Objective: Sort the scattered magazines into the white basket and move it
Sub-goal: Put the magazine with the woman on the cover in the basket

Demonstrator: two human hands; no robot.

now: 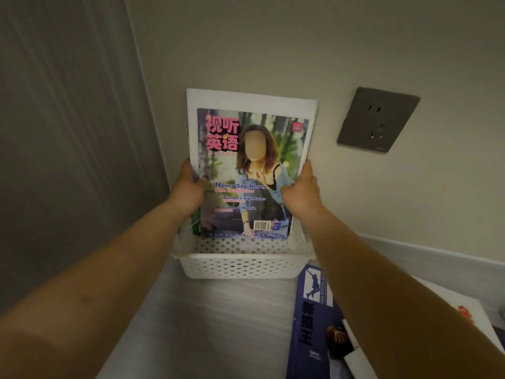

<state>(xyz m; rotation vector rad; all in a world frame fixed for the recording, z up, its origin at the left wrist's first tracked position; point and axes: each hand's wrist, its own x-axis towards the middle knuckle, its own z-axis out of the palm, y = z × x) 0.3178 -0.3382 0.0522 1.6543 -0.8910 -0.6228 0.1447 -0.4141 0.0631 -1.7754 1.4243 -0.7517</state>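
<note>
While left grip (188, 184) and right grip (300, 191) clasp its sides, the upright magazine stack (246, 160) stands with its lower edge inside the white basket (240, 265).

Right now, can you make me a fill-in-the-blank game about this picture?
The left hand and right hand hold magazines standing in the white ____. The number beside the front cover's barcode is ____. The flat magazine marked NBA is dark ____.
Missing words: basket; 3; blue.
</note>
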